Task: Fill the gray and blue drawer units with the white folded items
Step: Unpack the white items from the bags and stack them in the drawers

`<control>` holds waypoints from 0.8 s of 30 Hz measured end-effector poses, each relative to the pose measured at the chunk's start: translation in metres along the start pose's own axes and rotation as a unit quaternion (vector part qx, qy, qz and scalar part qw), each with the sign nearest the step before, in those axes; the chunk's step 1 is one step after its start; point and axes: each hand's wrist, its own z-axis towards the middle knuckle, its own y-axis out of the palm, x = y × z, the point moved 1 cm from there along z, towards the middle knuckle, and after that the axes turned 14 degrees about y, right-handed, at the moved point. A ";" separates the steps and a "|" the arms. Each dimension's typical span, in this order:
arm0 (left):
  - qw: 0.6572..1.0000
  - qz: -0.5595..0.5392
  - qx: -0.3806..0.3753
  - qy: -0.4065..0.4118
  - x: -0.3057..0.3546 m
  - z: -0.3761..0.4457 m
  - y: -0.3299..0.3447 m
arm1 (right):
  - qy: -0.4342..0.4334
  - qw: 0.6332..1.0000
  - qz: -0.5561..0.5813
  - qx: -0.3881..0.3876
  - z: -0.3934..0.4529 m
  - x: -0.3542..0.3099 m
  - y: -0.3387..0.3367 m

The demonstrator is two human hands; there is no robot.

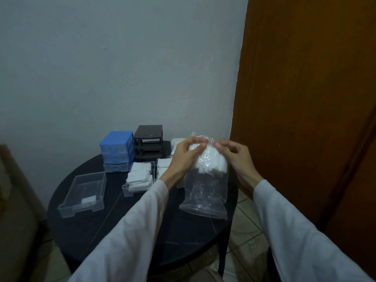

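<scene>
Two hands: left hand [184, 154] and right hand [237, 157] both pinch the top of a clear plastic bag [205, 188], held up between them
Table [142, 231]: round, dark, under the hands
Empty clear drawer [82, 194]: far left of the hands
Filled drawer [139, 179]: white folded items [140, 175] piled in, just left of the left wrist
Blue drawer unit [117, 151]: beyond, left
Gray drawer unit [149, 143]: next to blue, drawers out
Bag contents: white stuff bunched near the top

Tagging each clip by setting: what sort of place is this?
Probably a room in a home: a small round black table stands in a corner between a plain pale painted wall and a brown wooden door, above a tiled floor.
</scene>
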 end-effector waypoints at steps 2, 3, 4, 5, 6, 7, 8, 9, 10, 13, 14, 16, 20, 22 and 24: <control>1.000 -0.001 0.015 0.009 0.000 0.002 0.001 | -0.007 1.000 -0.001 0.007 0.000 -0.001 0.000; 1.000 0.009 0.020 0.014 -0.001 0.003 0.001 | -0.011 1.000 -0.001 0.008 0.000 -0.002 0.001; 0.999 0.020 0.024 0.019 -0.002 0.005 0.001 | -0.017 1.000 -0.002 0.010 0.000 -0.001 0.001; 0.999 0.028 0.026 0.023 -0.003 0.005 0.002 | -0.022 1.000 -0.002 0.014 0.000 0.000 0.001; 0.999 0.030 0.029 0.025 -0.004 0.005 0.001 | -0.029 0.999 -0.002 0.018 -0.001 0.000 0.002; 0.999 0.030 0.033 0.026 -0.005 0.005 0.001 | -0.035 0.999 -0.002 0.018 -0.001 0.001 0.002; 0.998 0.031 0.039 0.028 -0.007 0.004 0.001 | -0.039 0.999 -0.002 0.013 -0.002 0.002 0.003; 0.998 0.031 0.049 0.030 -0.008 0.004 0.000 | -0.041 0.999 -0.003 0.001 -0.002 0.003 0.003; 0.997 0.029 0.064 0.030 -0.009 0.004 0.000 | -0.038 0.999 -0.001 -0.019 -0.003 0.004 0.003; 0.995 0.006 0.099 0.012 -0.008 0.002 -0.002 | 0.005 0.997 0.011 -0.080 -0.003 0.011 0.001; 0.996 -0.006 0.090 0.004 -0.006 0.001 -0.003 | 0.017 0.996 0.009 -0.083 -0.003 0.013 0.000; 0.998 -0.022 0.051 -0.005 -0.005 0.000 -0.005 | 0.024 0.997 0.011 -0.068 -0.003 0.015 -0.002; 1.000 0.028 -0.007 -0.002 -0.006 -0.002 -0.011 | 0.025 0.999 -0.004 -0.040 -0.003 0.016 -0.004; 0.999 0.042 -0.012 -0.012 -0.006 -0.003 -0.011 | 0.022 0.999 -0.021 -0.038 -0.003 0.018 -0.003; 0.999 0.048 -0.011 -0.005 -0.008 -0.004 -0.012 | 0.020 0.999 -0.022 -0.029 -0.003 0.020 -0.002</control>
